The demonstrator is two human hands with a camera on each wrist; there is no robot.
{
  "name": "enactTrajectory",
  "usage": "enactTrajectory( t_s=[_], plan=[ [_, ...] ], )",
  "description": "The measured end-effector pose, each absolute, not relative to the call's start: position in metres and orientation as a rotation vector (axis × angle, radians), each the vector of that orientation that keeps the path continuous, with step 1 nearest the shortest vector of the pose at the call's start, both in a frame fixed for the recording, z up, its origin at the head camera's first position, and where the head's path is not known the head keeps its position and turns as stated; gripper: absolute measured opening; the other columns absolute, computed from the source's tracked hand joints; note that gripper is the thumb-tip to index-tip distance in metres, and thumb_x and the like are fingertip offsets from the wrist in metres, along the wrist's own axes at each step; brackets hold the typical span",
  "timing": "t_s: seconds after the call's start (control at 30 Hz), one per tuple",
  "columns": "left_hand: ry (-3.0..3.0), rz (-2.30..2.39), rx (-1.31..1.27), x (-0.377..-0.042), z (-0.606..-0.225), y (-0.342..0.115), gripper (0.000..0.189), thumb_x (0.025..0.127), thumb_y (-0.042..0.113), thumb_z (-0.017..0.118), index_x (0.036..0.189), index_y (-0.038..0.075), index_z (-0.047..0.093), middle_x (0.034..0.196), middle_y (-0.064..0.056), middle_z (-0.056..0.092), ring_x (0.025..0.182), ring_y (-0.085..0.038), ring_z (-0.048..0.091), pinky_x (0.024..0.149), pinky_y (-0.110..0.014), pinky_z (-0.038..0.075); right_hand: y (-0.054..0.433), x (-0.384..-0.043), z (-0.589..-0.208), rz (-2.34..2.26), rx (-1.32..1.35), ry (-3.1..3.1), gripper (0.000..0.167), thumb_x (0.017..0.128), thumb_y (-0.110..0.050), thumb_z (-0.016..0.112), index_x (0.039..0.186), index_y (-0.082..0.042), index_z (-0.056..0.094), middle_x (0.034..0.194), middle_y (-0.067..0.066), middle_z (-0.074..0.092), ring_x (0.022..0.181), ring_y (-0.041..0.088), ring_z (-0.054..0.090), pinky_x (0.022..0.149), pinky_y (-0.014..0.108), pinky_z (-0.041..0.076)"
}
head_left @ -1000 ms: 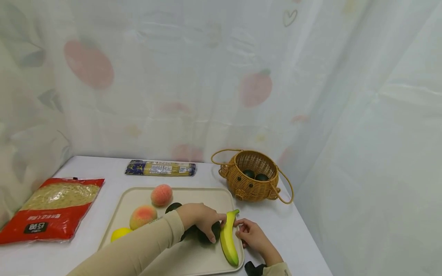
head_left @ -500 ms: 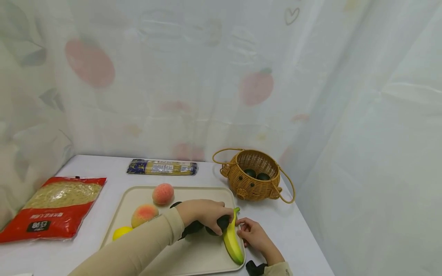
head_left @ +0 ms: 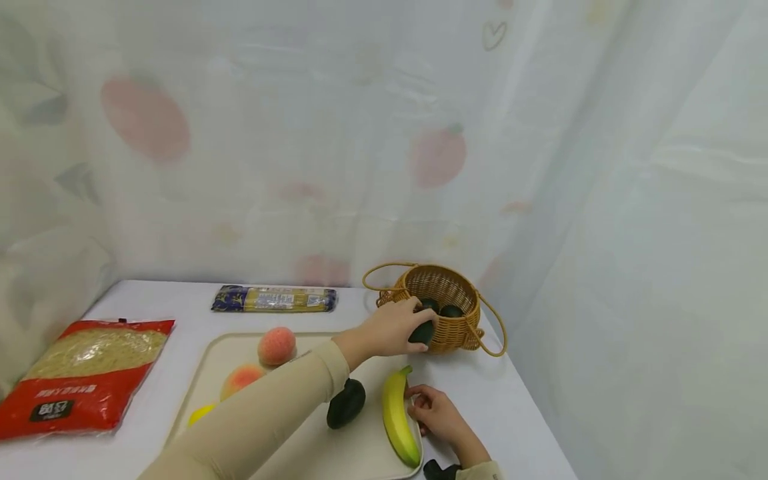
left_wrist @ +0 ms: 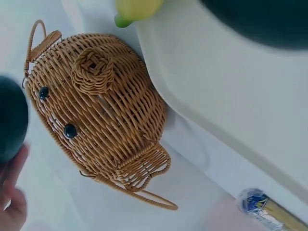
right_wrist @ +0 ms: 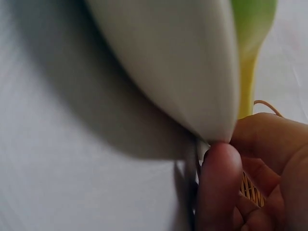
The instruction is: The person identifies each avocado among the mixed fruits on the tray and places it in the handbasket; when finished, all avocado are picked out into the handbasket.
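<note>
My left hand (head_left: pixel 390 330) holds a dark green avocado (head_left: pixel 423 332) in front of the wicker basket (head_left: pixel 453 339), just outside its wall. The left wrist view shows this avocado (left_wrist: pixel 12 120) beside the basket's rim, with fingertips on it. Two dark avocados (head_left: pixel 451 311) lie inside the basket. Another avocado (head_left: pixel 346 404) rests on the beige tray (head_left: pixel 312 443), left of a yellow banana (head_left: pixel 396 420). With thumb and finger, my right hand (head_left: pixel 441 417) pinches the tray's right edge; the right wrist view shows that tray rim (right_wrist: pixel 211 106) close up.
Two peaches (head_left: pixel 277 346) and a yellow fruit (head_left: pixel 200 413), partly behind the left sleeve, are on the tray's left side. A red bag (head_left: pixel 90 373) lies at the left. A packet of noodles (head_left: pixel 275 299) lies along the back. A white curtain hangs behind.
My left hand has lifted an avocado from beside the banana and carried it up and right to the basket. The right hand has stayed at the tray's edge.
</note>
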State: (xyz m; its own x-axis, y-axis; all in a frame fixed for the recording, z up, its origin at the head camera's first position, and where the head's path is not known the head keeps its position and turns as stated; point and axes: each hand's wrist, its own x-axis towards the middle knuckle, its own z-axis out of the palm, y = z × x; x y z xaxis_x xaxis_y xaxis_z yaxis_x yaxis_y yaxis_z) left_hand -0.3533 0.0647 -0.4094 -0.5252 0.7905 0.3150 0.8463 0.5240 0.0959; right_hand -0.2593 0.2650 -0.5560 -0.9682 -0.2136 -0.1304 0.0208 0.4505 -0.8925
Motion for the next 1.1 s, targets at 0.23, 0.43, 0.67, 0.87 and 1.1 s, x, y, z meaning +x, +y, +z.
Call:
enactTrajectory(
  t_s=[0.23, 0.43, 0.67, 0.87, 1.1],
  plan=[
    [-2.48, -0.4, -1.186, -0.37, -0.4, 0.086, 0.05, 0.1, 0.053, 0.067, 0.144, 0.034, 0.052, 0.146, -0.015, 0.052, 0.123, -0.03, 0.062, 0.098, -0.048, 0.053, 0.261, -0.257, -0.556, -1.54, -0.16, 2.481, 0.026, 0.094, -0.005, 0.072, 0.12, -0.003, 0.07, 0.08, 0.002, 0.059, 0.055, 0.011, 0.054, 0.052, 0.024, 0.047],
    [-2.48, -0.452, -1.075, -0.387, -0.393, 0.103, 0.054, 0.102, 0.054, 0.064, 0.147, 0.03, 0.048, 0.146, -0.019, 0.05, 0.089, -0.028, 0.071, 0.08, -0.041, 0.059, 0.26, -0.257, -0.559, -1.558, -0.15, 2.475, 0.024, 0.094, -0.003, 0.072, 0.118, -0.004, 0.07, 0.08, 0.002, 0.059, 0.055, 0.011, 0.054, 0.051, 0.023, 0.047],
    [-2.487, -0.419, -1.044, -0.401, -0.391, 0.119, 0.057, 0.1, 0.055, 0.065, 0.149, 0.031, 0.047, 0.138, -0.016, 0.053, 0.075, -0.022, 0.068, 0.069, -0.034, 0.058, 0.26, -0.257, -0.558, -1.562, -0.142, 2.493, 0.023, 0.094, -0.002, 0.072, 0.117, -0.003, 0.07, 0.078, 0.002, 0.059, 0.054, 0.011, 0.053, 0.051, 0.022, 0.046],
    [-2.525, -0.398, -1.038, -0.406, -0.395, 0.135, 0.059, 0.098, 0.054, 0.068, 0.15, 0.033, 0.05, 0.146, -0.017, 0.051, 0.075, -0.019, 0.07, 0.067, -0.031, 0.058, 0.261, -0.256, -0.559, -1.61, -0.123, 2.457, 0.024, 0.094, -0.001, 0.071, 0.118, -0.003, 0.07, 0.079, 0.002, 0.058, 0.054, 0.011, 0.053, 0.05, 0.021, 0.046],
    [-2.628, -0.453, -0.981, -0.413, -0.398, 0.144, 0.06, 0.098, 0.054, 0.068, 0.151, 0.033, 0.05, 0.152, -0.016, 0.049, 0.079, -0.021, 0.071, 0.084, -0.041, 0.057, 0.261, -0.257, -0.56, -1.612, -0.118, 2.461, 0.025, 0.094, -0.001, 0.071, 0.119, -0.003, 0.07, 0.079, 0.002, 0.059, 0.053, 0.01, 0.052, 0.05, 0.02, 0.045]
  ],
)
